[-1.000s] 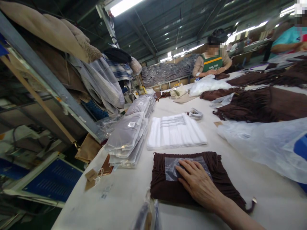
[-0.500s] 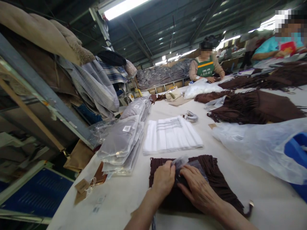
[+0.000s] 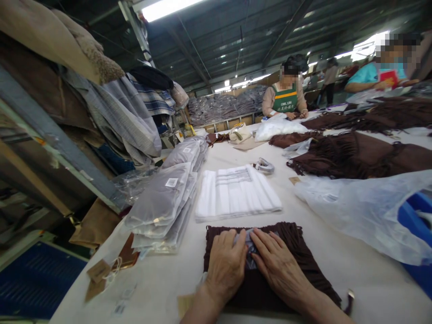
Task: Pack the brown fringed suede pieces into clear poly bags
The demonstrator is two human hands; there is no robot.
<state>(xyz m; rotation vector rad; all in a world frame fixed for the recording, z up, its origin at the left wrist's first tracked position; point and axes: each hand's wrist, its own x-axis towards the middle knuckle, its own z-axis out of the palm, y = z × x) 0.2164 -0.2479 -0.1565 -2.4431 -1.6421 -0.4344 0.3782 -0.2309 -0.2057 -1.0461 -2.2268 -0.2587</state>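
Note:
In front of me a dark brown fringed piece (image 3: 313, 261) lies on the white tabletop, and a strap end with a metal tip (image 3: 350, 297) sticks out at its right corner. My left hand (image 3: 227, 261) rests flat on its upper part, fingers stretched forward. Beside it, my right hand (image 3: 278, 261) also lies flat with fingers extended. A piece of clear plastic film (image 3: 250, 258) shows between the two hands, pressed on the brown surface; the rest of it is hidden under the fingers.
Just beyond lies a folded white striped cloth (image 3: 238, 193). Stacked bagged items (image 3: 158, 198) stand at the left, with paper tags (image 3: 97, 272) nearer. On the right are a plastic bag (image 3: 364, 209) and brown fringed pieces (image 3: 364, 155). A co-worker in a green apron (image 3: 285, 100) works across the table.
My hands have flattened out over the plastic film, which was bunched up between my fingers before. The view has shifted slightly to the right.

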